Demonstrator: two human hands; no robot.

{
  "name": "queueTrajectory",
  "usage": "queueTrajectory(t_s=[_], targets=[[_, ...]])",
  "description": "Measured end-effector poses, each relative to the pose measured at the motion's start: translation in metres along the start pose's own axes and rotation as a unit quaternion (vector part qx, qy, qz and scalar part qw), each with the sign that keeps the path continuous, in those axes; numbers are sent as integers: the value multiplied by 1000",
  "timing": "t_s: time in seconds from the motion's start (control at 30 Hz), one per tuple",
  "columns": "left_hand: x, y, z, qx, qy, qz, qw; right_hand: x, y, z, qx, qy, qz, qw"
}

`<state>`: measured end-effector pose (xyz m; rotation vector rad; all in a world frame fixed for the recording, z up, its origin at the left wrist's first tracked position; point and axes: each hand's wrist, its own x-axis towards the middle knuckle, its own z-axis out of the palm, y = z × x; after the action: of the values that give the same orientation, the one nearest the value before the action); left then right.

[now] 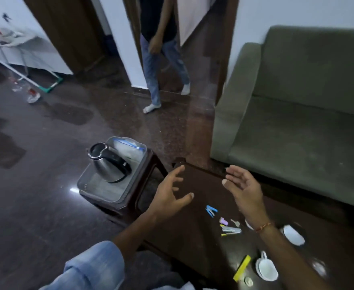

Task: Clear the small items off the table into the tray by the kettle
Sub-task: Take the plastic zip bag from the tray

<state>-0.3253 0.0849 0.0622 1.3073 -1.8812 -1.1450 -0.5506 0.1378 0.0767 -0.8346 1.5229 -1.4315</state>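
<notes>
Small items lie on the dark wooden table (192,233): a blue clip (211,210), a purple piece (223,221), a small key (235,222), a silver stapler (232,230) and a yellow ruler (242,268). Left of the table, a steel kettle (107,164) stands in a clear tray (100,190) on a low stool. My left hand (168,194) hovers over the table's far left edge, fingers spread, holding nothing. My right hand (245,188) hangs beside it, palm turned inward, fingers relaxed and empty.
A white cup (266,267), a white bowl (293,234) and a coin (248,281) sit at the table's right. A green sofa (297,122) stands behind it. A zip bag (129,148) lies in the tray. A person (163,55) walks in the doorway.
</notes>
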Motion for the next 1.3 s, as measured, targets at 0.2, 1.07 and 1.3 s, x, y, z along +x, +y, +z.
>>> queueTrajectory(t_s=[0.2, 1.07, 1.3], targets=[[-15, -25, -80, -21, 73, -24, 997, 11, -12, 90, -53, -83, -13, 995], [13, -141, -232, -89, 94, -118, 985, 146, 69, 378, -379, -213, -12, 900], [47, -152, -226, -108, 88, -141, 980, 208, 105, 407, -474, -235, -59, 846]])
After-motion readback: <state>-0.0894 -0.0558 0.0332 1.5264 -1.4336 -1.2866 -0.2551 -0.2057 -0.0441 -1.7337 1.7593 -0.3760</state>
